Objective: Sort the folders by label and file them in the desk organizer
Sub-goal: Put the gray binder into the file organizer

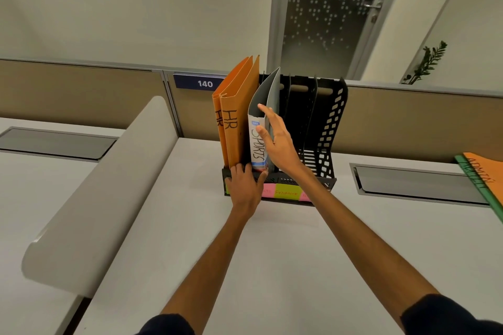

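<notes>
Touching right fingers (pixel 265 112), SPORTS folder (pixel 258 148) stands upright.

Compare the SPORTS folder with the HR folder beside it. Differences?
The HR folder is orange; the SPORTS folder is grey with a white spine. The HR folder stands taller than the SPORTS folder. The HR folder is closed flat; the SPORTS folder gapes open at the top, with the right hand touching it. Both stand upright in the black organizer, handwritten labels facing out.
</notes>
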